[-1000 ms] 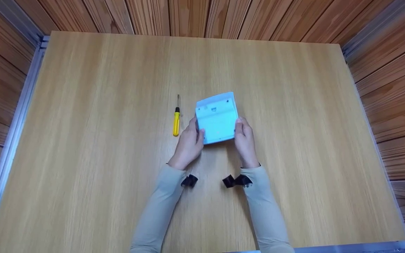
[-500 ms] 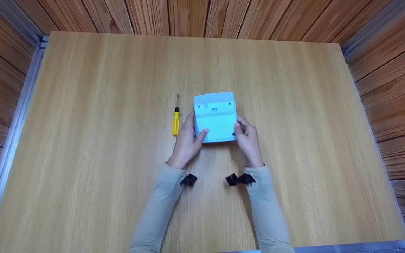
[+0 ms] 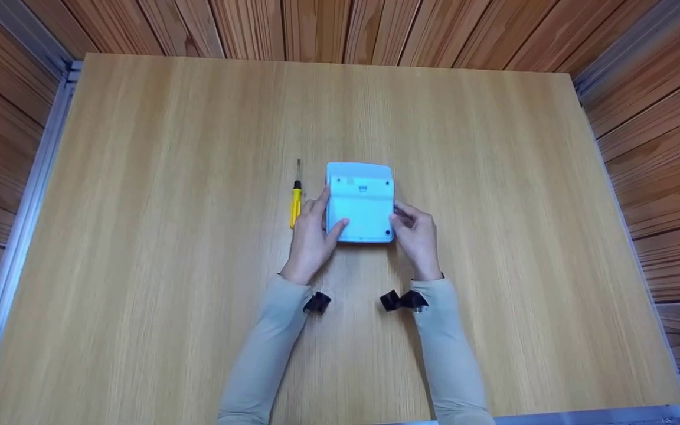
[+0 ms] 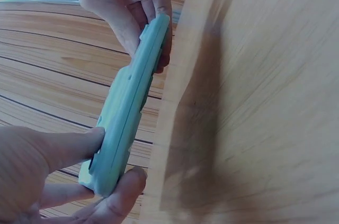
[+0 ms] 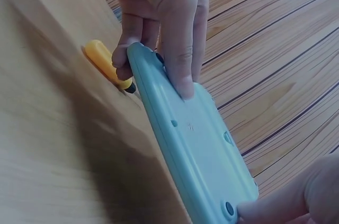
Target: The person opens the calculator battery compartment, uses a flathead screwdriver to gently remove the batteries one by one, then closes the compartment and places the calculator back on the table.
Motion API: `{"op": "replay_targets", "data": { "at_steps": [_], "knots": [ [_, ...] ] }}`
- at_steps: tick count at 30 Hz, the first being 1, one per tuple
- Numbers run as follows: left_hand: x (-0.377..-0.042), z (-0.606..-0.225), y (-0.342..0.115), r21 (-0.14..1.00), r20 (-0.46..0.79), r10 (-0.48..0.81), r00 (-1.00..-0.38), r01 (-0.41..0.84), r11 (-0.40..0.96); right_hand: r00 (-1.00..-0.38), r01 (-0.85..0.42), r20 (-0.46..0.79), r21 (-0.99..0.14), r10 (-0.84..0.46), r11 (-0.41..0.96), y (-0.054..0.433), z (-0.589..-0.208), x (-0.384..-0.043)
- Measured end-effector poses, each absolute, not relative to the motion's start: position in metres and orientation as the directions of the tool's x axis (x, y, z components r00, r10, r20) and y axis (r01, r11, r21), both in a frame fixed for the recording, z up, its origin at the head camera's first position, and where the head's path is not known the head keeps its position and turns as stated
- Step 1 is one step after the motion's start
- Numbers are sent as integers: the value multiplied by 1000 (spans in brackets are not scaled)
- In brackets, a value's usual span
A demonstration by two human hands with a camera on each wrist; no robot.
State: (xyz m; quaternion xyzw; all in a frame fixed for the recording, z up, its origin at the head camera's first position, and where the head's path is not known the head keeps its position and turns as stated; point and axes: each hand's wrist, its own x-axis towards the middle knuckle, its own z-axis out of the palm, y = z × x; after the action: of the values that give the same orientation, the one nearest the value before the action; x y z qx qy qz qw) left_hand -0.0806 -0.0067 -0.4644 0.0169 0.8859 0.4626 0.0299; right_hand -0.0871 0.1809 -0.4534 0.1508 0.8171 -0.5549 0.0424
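Note:
A light blue calculator [image 3: 360, 206] is held above the table with its back face up, showing small screw holes, round feet and a battery cover latch. My left hand [image 3: 310, 239] grips its left edge, thumb on the back and fingers beneath. On the opposite edge, my right hand [image 3: 419, 239] pinches the lower right side between thumb and fingers. In the left wrist view the calculator [image 4: 124, 107] appears edge-on, apart from the tabletop. Its key side faces down and is mostly hidden. Left of it lies a yellow screwdriver [image 3: 296, 203] with a black collar, near my left fingers.
The wooden tabletop [image 3: 169, 248] spreads around both hands. Metal rails [image 3: 18, 236] run along the table's sides, and wood-plank walls [image 3: 316, 29] enclose the back and sides. Each sleeve cuff carries a small black camera mount [image 3: 317, 303].
The calculator has turned from a slant to nearly straight, and its far edge has come slightly nearer. My right hand has shifted a little to the right. The screwdriver stays put.

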Motion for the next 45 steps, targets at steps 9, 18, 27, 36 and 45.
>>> {"op": "replay_targets", "data": {
  "at_steps": [9, 18, 27, 36, 45],
  "knots": [
    [-80, -468, -2, 791, -18, 34, -999, 7, 611, -960, 270, -212, -864, 181, 424, 181, -461, -87],
    [-81, -471, 1, 756, -77, 8, -997, -53, 652, -952, 305, -250, -831, 178, 465, 180, -466, -89],
    [-83, -475, 4, 722, -115, -13, -993, -93, 685, -948, 316, -253, -812, 191, 490, 181, -472, -91],
    [-83, -479, 4, 725, -64, -6, -998, -50, 687, -954, 297, -229, -821, 196, 487, 180, -474, -91],
    [-83, -479, 4, 723, -97, -1, -995, -71, 687, -955, 295, -236, -817, 179, 496, 180, -477, -92]
  ]
}}
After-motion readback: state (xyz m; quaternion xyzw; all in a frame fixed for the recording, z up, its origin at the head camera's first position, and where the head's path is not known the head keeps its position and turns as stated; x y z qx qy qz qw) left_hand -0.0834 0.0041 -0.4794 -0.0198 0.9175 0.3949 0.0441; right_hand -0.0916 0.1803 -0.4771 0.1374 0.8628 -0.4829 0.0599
